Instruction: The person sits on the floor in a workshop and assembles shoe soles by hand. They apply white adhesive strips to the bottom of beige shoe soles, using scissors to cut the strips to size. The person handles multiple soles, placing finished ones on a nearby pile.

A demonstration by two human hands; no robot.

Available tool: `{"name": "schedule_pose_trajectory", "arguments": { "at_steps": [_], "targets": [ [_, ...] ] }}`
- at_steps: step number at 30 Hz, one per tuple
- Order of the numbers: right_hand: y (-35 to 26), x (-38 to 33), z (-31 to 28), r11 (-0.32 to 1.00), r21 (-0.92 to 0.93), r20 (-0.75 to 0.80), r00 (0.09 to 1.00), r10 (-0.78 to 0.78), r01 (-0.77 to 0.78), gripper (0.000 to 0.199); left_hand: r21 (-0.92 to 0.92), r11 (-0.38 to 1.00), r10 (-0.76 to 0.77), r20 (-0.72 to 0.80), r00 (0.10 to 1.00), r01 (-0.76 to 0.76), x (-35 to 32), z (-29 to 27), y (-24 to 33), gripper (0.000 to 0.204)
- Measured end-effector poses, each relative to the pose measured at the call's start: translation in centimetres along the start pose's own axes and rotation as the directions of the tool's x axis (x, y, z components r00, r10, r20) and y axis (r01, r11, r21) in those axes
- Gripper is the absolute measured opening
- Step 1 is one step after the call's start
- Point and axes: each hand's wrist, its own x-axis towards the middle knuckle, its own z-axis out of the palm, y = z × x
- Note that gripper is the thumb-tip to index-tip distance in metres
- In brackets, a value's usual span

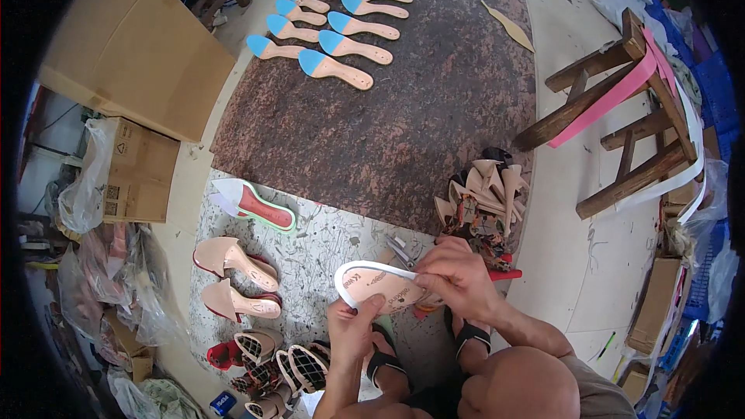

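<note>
A tan shoe insole (pixel 392 289) with printed marks is held up in front of me, a white edging strip (pixel 372 265) curving round its rim. My left hand (pixel 353 330) is closed on its near left edge, the thumb lying over the face. At the right end of the strip, the fingers of my right hand (pixel 459 279) pinch the edging against the insole. Just beyond the hands, a small metal tool (pixel 400 250) lies on the scuffed board (pixel 326 244). My right hand partly hides a red-handled tool (pixel 506 274).
Several blue-tipped insoles (pixel 335 68) lie on the dark mat (pixel 372 140). At left are a green-edged sole (pixel 266 211), a pair of beige mules (pixel 240 302) and patterned shoe uppers (pixel 299 368). Beige uppers (pixel 489 190) are heaped at right, near a wooden stool (pixel 613 93) hung with pink strip (pixel 601 105).
</note>
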Motion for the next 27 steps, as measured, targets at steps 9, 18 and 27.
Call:
{"name": "schedule_pose_trajectory", "arguments": {
  "at_steps": [9,18,27],
  "targets": [
    [-1.6,-0.3,-1.0,0.913,0.303,0.239,0.949,0.204,-0.273,0.020,0.271,0.963,-0.012,0.027,1.000,0.004,-0.7,-0.4,1.3,0.025],
    [-0.7,0.7,0.2,0.856,0.203,0.322,0.858,0.401,-0.476,0.022,0.295,0.952,-0.111,0.065,0.992,0.087,-0.5,0.9,1.1,0.028],
    [0.8,-0.1,1.2,0.269,0.692,0.436,0.685,0.583,-0.670,0.024,0.069,0.997,0.041,-0.089,0.995,-0.035,-0.2,-0.3,-0.4,0.022]
  ]
}}
